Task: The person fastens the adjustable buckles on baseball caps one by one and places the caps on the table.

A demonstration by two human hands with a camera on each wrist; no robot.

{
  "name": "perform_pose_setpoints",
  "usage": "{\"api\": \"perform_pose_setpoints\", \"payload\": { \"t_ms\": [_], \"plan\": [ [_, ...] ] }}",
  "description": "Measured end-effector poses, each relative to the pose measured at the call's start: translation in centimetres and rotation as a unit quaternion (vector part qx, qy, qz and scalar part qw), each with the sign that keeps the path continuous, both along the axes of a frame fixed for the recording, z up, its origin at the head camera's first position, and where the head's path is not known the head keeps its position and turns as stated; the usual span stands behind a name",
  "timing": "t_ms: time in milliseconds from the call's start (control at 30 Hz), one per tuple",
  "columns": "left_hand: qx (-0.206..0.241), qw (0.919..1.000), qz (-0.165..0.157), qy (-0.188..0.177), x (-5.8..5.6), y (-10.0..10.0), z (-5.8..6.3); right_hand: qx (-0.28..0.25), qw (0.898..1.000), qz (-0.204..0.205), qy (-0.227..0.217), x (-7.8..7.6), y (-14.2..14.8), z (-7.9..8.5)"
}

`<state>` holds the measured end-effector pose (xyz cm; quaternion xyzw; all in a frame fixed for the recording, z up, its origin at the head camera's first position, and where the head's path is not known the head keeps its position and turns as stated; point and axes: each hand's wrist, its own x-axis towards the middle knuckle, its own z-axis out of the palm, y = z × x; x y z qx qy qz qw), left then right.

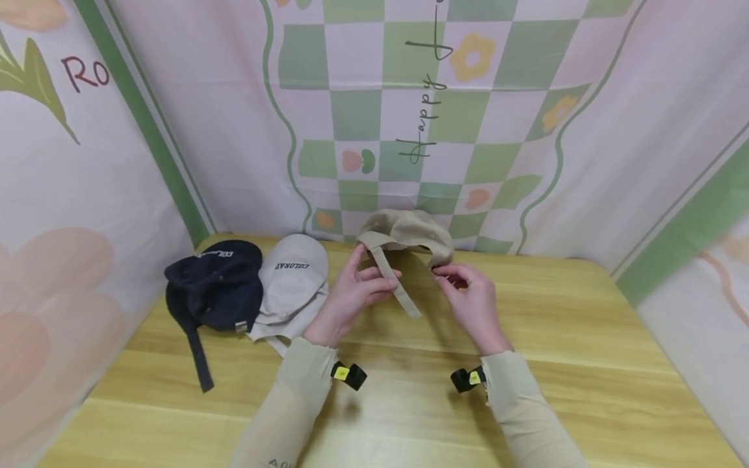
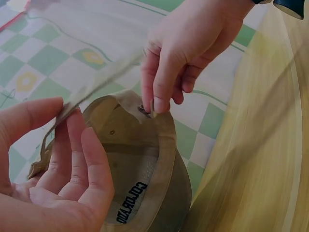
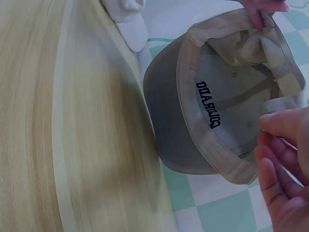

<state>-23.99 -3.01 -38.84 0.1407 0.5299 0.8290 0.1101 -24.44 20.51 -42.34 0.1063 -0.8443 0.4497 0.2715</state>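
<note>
From here I see the beige cap (image 1: 404,227) right of the white cap (image 1: 298,266), its long axis crosswise, its hollow facing the person, its strap (image 1: 404,296) slanting nearward, away from that white cap. The left hand (image 1: 351,292) loosely pinches the strap; the right hand (image 1: 475,302) pinches the rim's opposite end.

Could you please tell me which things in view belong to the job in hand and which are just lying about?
In the job: left hand, right hand, tan cap, its strap.

Apparently just lying about: navy cap, white cap.
</note>
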Motion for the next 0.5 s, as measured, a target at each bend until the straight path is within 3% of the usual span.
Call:
{"api": "perform_pose_setpoints", "payload": {
  "t_ms": [200,500],
  "plan": [
    [-0.013,0.9998,0.010,0.008,-0.14,-0.01,-0.28,-0.001,1.000,0.001,0.022,0.15,-0.33,0.20],
    [-0.042,0.9985,0.018,0.030,-0.11,0.13,-0.19,-0.002,0.999,0.033,0.010,0.21,-0.46,0.26]
  ]
}}
